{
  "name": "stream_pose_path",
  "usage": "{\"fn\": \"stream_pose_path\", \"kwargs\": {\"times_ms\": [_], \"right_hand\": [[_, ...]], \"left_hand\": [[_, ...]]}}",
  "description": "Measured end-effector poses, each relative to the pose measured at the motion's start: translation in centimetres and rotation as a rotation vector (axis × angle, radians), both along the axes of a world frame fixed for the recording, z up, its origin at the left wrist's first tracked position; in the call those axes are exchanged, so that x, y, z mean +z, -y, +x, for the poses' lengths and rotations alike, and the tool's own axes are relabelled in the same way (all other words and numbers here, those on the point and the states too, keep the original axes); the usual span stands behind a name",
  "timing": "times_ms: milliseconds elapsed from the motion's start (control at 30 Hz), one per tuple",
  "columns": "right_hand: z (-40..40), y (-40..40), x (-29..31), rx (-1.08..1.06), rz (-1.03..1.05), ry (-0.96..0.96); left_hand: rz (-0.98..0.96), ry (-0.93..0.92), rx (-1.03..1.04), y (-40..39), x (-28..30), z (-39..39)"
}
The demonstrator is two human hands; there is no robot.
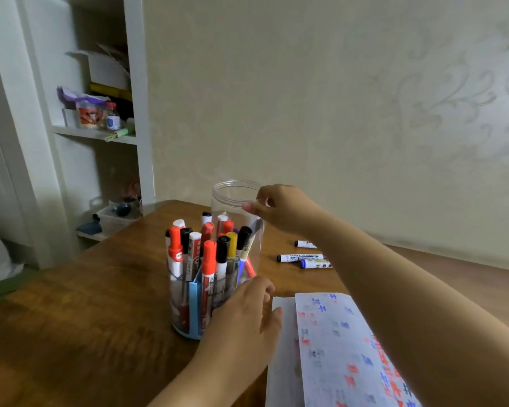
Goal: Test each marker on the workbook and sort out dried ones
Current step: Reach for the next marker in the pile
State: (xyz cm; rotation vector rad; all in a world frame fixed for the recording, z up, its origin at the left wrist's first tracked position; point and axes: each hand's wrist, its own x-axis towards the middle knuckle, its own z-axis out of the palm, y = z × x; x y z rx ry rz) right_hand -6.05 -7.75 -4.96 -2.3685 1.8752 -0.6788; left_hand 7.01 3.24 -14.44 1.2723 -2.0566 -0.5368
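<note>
Wooden table: right hand pinches clear jar rim; left hand, fingers relaxed, beside marker holder.

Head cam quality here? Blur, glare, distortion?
Head view: dim, warm light; wide-angle bends the white shelf unit; printed workbook page smeared, unreadable; clear plastic jar shows faint rim highlights, no harsh glare; right hand slightly soft.

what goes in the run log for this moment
right hand: at clear jar rim | left hand: beside marker holder | workbook: open
</note>
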Motion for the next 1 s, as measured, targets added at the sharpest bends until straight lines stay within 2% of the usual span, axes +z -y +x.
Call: {"fn": "stream_pose_path", "kwargs": {"times_ms": [100,333,467,533,600,700,800,1000], "right_hand": [[-1.7,-0.5,0.5,-0.001,-0.075,-0.057],[-5.7,-2.7,0.2,-0.075,-0.047,0.045],[-7.7,-3.3,-0.1,-0.029,-0.046,0.195],[-10.0,-3.0,-0.9,-0.104,-0.110,0.236],[-12.6,-2.6,-2.9,-0.242,-0.075,0.119],[-15.9,-1.6,-7.7,-0.334,0.126,-0.137],[-16.9,-0.6,-10.7,-0.355,0.213,-0.203],[-17.0,0.2,-11.5,-0.306,0.194,-0.349]], "left_hand": [[0.029,-0.004,-0.037,0.1,0.2,-1.1],[-0.062,-0.002,-0.082,1.5,0.2,-4.5],[-0.085,-0.009,-0.091,2.8,0.1,-7.1],[-0.096,-0.035,-0.093,3.4,0.0,-8.3],[-0.124,-0.064,-0.110,3.7,-0.5,-9.1],[-0.163,-0.035,-0.180,4.1,-1.6,-9.2],[-0.196,-0.001,-0.216,4.4,-2.5,-8.8],[-0.216,0.042,-0.216,4.3,-2.2,-8.5]]}}
